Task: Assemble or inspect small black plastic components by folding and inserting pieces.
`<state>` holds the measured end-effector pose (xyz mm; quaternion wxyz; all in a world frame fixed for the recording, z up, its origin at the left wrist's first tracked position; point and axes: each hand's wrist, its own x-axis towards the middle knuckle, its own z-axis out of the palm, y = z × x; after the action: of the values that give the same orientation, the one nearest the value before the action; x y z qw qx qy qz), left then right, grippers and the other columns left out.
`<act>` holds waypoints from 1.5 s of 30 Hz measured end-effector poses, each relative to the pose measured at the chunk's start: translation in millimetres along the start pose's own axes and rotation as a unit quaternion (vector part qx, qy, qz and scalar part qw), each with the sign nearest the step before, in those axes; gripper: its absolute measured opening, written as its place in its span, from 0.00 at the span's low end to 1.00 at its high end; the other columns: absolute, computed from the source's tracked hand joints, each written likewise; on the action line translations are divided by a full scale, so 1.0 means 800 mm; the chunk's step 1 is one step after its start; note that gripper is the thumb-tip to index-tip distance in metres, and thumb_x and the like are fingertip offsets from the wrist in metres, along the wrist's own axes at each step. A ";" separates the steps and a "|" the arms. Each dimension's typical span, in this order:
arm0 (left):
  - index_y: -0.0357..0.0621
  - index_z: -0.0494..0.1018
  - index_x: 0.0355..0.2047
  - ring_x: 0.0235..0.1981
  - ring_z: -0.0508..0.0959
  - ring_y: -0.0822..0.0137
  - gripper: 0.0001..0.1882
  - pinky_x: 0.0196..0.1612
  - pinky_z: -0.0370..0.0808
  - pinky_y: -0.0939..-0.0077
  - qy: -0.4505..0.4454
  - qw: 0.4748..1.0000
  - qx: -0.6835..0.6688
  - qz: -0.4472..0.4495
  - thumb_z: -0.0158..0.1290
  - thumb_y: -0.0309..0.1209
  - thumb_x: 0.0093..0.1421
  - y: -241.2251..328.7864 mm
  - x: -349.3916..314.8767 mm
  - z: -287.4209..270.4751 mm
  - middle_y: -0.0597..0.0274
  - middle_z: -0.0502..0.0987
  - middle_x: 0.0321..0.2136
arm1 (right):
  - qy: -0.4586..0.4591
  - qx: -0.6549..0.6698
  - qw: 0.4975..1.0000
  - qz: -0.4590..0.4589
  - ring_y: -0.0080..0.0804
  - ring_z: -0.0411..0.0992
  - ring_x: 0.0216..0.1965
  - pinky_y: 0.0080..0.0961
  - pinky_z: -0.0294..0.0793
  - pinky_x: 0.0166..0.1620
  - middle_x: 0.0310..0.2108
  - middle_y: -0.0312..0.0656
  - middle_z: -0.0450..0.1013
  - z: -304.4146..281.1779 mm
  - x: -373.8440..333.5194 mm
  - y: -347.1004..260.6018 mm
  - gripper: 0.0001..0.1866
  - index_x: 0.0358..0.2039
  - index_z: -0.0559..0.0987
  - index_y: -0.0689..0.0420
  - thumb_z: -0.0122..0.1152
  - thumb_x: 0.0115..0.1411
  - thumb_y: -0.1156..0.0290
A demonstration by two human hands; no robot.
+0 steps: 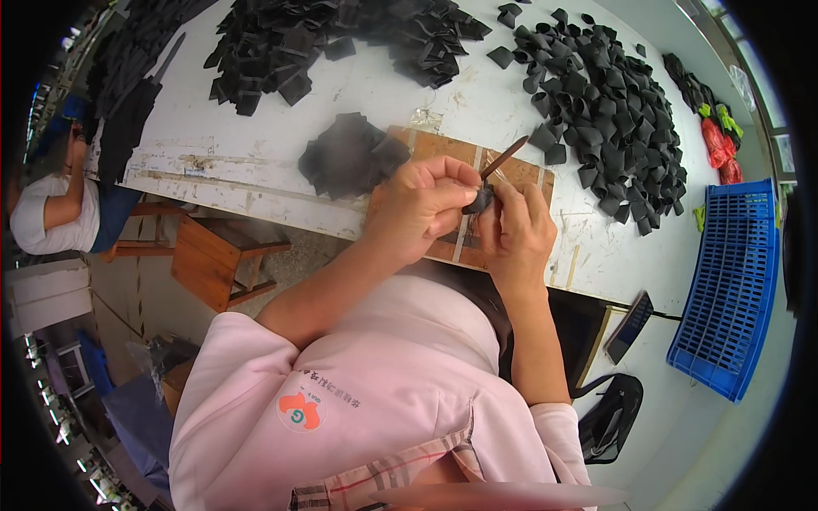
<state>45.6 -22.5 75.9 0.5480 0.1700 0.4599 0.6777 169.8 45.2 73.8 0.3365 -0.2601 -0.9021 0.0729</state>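
Note:
Both hands meet over a brown board at the table's near edge. My left hand pinches a small black piece, fabric-like, between thumb and fingertips. On its other side, my right hand is closed on the same piece, fingers bent. A brown pointed stick juts up from between the hands, tip toward the upper right; its lower end is hidden, so I cannot tell which fingers hold it. Left of the board lies a loose stack of flat black pieces.
A heap of curled black pieces covers the table's right side; flat ones are piled at the back. A blue plastic crate stands at the right. A wooden stool and a seated person are at the left.

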 end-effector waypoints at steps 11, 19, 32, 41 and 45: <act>0.35 0.68 0.28 0.08 0.60 0.86 0.05 0.10 0.55 0.89 0.052 0.981 0.129 0.135 0.46 0.17 0.49 0.012 0.003 0.030 0.65 0.71 0.16 | -0.080 0.747 0.505 0.426 0.12 0.52 0.16 0.09 0.48 0.17 0.15 0.28 0.59 -0.016 0.017 0.002 0.13 0.18 0.68 0.56 0.52 0.57 0.66; 0.36 0.65 0.40 0.04 0.55 0.85 0.10 0.06 0.51 0.91 -0.254 0.868 -0.407 -0.125 0.39 0.22 0.58 0.058 0.032 0.012 0.62 0.72 0.22 | -0.135 0.622 0.721 0.276 0.11 0.53 0.17 0.09 0.50 0.18 0.17 0.27 0.60 -0.033 0.084 0.021 0.12 0.26 0.71 0.59 0.51 0.57 0.62; 0.38 0.64 0.43 0.18 0.68 0.82 0.15 0.18 0.62 0.92 -0.077 0.981 0.066 0.164 0.47 0.23 0.55 0.043 0.012 0.021 0.62 0.72 0.27 | -0.134 0.610 0.747 0.227 0.13 0.53 0.17 0.12 0.52 0.19 0.16 0.29 0.60 -0.009 0.055 0.027 0.16 0.21 0.69 0.60 0.48 0.59 0.62; 0.34 0.68 0.37 0.31 0.70 0.74 0.09 0.37 0.66 0.83 -0.117 0.849 0.321 0.404 0.48 0.24 0.56 0.062 0.021 0.031 0.61 0.72 0.28 | 0.037 0.265 0.962 0.044 0.28 0.65 0.23 0.20 0.65 0.23 0.27 0.40 0.67 -0.036 0.054 -0.002 0.16 0.33 0.72 0.61 0.64 0.44 0.70; 0.35 0.68 0.33 0.30 0.69 0.74 0.07 0.39 0.65 0.82 -0.063 0.950 -0.007 0.307 0.45 0.28 0.59 0.048 0.017 0.036 0.62 0.71 0.28 | 0.080 0.176 0.981 0.013 0.31 0.66 0.20 0.23 0.65 0.21 0.25 0.41 0.67 -0.034 0.058 -0.013 0.12 0.31 0.73 0.61 0.62 0.43 0.76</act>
<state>39.4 3.1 118.0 0.3425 0.3418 0.3449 0.8043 153.3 59.4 124.1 0.4473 -0.2129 -0.8419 0.2141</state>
